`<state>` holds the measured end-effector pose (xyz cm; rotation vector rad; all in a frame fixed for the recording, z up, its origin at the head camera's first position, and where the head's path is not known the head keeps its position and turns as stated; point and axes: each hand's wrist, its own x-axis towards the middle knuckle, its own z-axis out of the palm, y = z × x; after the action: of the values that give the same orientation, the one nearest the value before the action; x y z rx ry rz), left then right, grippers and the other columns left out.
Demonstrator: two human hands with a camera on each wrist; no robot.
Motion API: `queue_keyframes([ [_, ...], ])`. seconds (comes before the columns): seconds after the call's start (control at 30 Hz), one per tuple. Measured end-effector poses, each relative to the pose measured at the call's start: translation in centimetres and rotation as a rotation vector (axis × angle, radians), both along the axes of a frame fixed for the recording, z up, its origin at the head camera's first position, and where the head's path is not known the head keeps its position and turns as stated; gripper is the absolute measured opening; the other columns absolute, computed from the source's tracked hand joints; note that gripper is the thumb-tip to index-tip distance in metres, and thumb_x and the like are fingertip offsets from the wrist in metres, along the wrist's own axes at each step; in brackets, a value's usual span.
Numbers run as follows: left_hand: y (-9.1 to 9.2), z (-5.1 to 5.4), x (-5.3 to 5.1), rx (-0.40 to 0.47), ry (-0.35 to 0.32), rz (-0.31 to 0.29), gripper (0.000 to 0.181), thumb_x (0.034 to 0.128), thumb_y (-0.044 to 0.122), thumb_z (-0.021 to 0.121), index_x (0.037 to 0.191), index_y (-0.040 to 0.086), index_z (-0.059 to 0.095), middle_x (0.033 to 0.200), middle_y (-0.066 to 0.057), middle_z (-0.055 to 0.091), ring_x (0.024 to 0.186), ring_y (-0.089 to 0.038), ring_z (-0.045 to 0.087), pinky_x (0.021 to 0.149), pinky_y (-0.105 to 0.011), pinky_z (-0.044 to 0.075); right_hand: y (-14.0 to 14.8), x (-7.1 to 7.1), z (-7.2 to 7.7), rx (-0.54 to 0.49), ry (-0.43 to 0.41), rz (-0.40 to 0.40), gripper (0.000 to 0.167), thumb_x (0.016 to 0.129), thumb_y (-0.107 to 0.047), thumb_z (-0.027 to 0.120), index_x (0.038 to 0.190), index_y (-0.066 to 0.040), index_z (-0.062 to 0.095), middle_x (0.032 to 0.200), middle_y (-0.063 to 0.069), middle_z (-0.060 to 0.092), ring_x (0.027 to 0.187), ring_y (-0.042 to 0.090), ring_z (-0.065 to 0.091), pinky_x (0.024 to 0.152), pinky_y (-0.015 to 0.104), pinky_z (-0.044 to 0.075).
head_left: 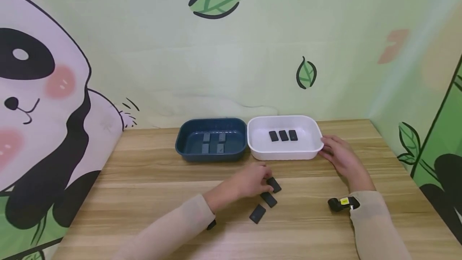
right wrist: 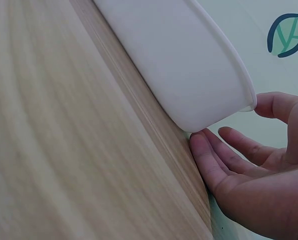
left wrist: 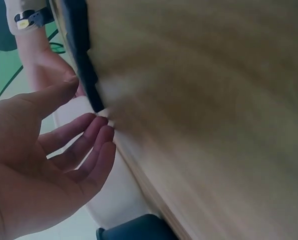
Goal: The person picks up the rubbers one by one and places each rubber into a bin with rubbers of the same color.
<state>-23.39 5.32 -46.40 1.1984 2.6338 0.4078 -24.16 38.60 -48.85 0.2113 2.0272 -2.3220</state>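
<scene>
On the wooden table lie several small black rectangular tiles. At the farthest black tile (head_left: 275,185) my left hand (head_left: 252,179) has its thumb and curved fingers on either side, pinching its edges. The left wrist view shows dark tiles (left wrist: 90,80) edge-on beside this thumb and these fingers. Just nearer lie a second tile (head_left: 268,200) and a third tile (head_left: 257,214). My right hand (head_left: 341,155) holds the right end of a white tray (head_left: 285,155), thumb at the rim and fingers low against its side. Three black tiles (head_left: 283,135) lie in a row inside it.
A dark blue tray (head_left: 211,157) stands against the white tray's left side, holding several grey-blue-looking tiles (head_left: 206,148). Another black tile (head_left: 211,224) is partly hidden by my left sleeve. A printed wall (head_left: 162,71) rises behind the table (head_left: 144,171).
</scene>
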Motion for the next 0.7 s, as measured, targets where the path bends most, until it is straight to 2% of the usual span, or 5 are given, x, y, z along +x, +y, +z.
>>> queue_keyframes([
  [0.1,0.31,-0.54,0.11,-0.007,0.02,-0.007,0.033,0.0955,0.033,0.082,0.119,0.01,0.076,0.105,0.002,0.065,0.084,-0.008,0.056,0.074,-0.018,0.049,-0.04,-0.08,-0.06,0.007,-0.007,-0.002,0.045,0.111,-0.021,0.056,0.143,0.009,0.043,0.115,-0.003,0.063,0.106,0.006,0.064,0.094,0.022,0.057],
  [0.33,0.89,-0.53,0.62,-0.055,0.065,-0.031,0.039,0.0937,0.04,0.083,0.121,0.013,0.075,0.106,0.002,0.062,0.086,-0.01,0.055,0.074,-0.02,0.048,0.06,-0.22,-0.38,0.009,-0.021,-0.008,0.047,0.112,-0.021,0.055,0.145,0.009,0.042,0.116,-0.003,0.063,0.106,0.007,0.064,0.095,0.022,0.057],
  [0.43,0.98,-0.71,0.64,-0.085,0.089,-0.046,0.041,0.0941,0.039,0.082,0.127,0.016,0.074,0.115,0.0,0.062,0.096,-0.012,0.056,0.082,-0.022,0.05,-0.01,-0.16,-0.37,0.007,-0.018,-0.008,0.046,0.111,-0.02,0.055,0.145,0.009,0.043,0.115,-0.003,0.063,0.106,0.007,0.064,0.095,0.022,0.057],
  [0.57,0.99,-0.66,0.5,-0.104,0.087,-0.066,0.042,0.0946,0.031,0.081,0.134,0.019,0.072,0.127,-0.002,0.061,0.108,-0.014,0.057,0.092,-0.024,0.051,-0.13,-0.04,-0.18,0.007,-0.009,-0.01,0.043,0.111,-0.021,0.056,0.142,0.008,0.045,0.115,-0.003,0.063,0.106,0.007,0.063,0.094,0.021,0.057],
  [0.7,0.96,-0.63,0.35,-0.104,0.07,-0.076,0.043,0.0957,0.032,0.081,0.135,0.019,0.071,0.129,-0.002,0.06,0.109,-0.015,0.056,0.094,-0.024,0.051,-0.14,0.05,-0.05,0.001,0.003,-0.007,0.038,0.111,-0.02,0.056,0.138,0.006,0.047,0.113,-0.003,0.064,0.105,0.006,0.064,0.093,0.021,0.057],
])
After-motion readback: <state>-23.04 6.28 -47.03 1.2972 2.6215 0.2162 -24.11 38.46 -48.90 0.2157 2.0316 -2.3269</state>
